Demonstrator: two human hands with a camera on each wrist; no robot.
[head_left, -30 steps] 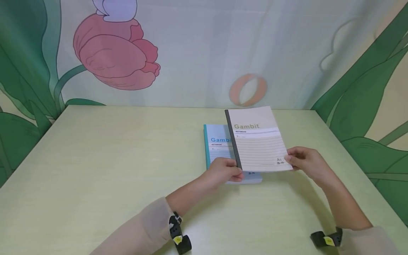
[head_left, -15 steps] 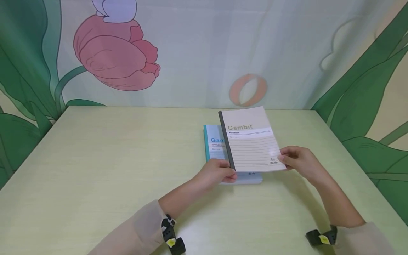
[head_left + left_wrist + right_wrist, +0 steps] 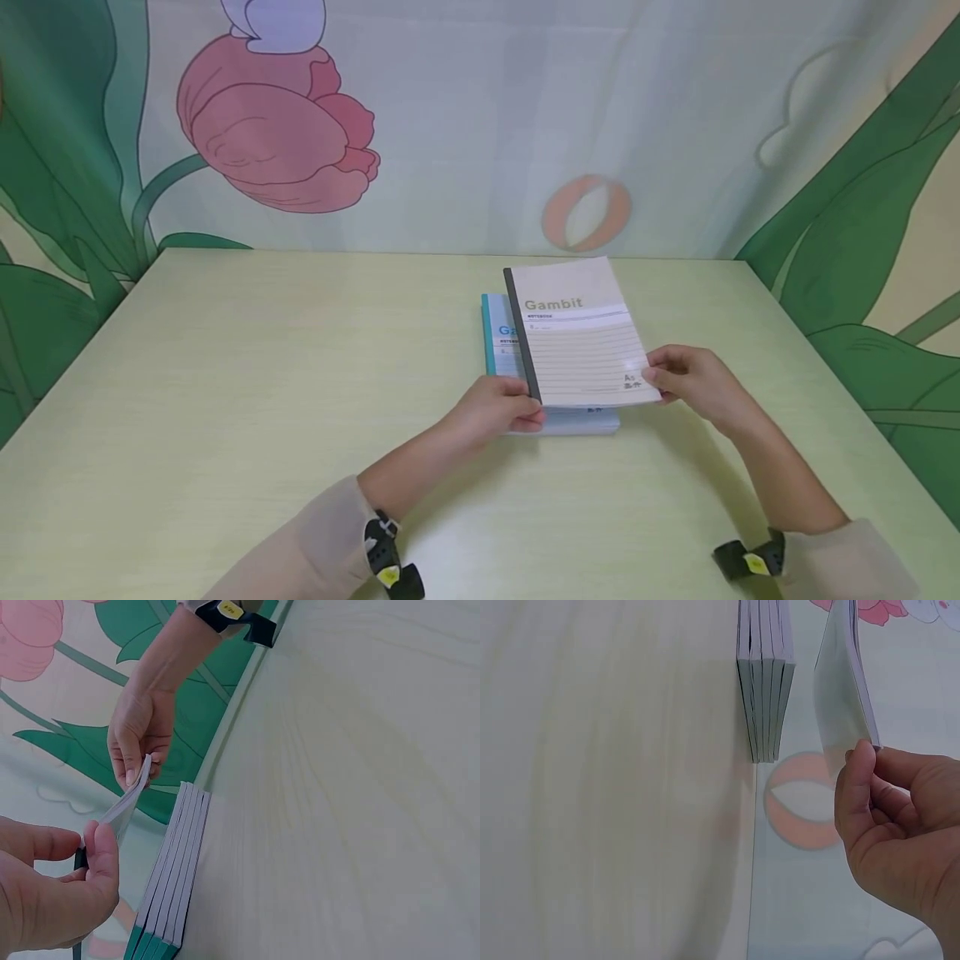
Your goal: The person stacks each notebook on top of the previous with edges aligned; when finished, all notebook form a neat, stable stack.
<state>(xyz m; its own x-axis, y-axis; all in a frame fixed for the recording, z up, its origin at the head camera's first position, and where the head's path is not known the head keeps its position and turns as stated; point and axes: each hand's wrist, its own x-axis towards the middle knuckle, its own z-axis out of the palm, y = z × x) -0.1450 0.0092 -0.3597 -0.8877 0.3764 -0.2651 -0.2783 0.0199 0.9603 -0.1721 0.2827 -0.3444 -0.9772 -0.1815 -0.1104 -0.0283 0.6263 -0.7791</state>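
A white notebook (image 3: 577,333) with a dark grey spine and the word Gambit is held over a stack of notebooks (image 3: 504,354) whose top cover is light blue with a teal spine. My left hand (image 3: 491,408) pinches its near left corner at the spine. At the near right corner, my right hand (image 3: 693,379) grips it between thumb and fingers. Both wrist views show a gap between the held notebook and the stack. Several notebooks make up the stack (image 3: 174,862), with teal spines showing in the left wrist view.
The stack lies on a pale wood-grain table (image 3: 262,375). Behind the table's far edge hangs a curtain (image 3: 465,125) printed with a pink flower and green leaves. A strapped black camera (image 3: 390,558) sits at the left wrist, another camera (image 3: 750,560) at the right.
Both hands have moved left with the white notebook, and it has dropped slightly. It now covers more of the blue notebook on top of the stack.
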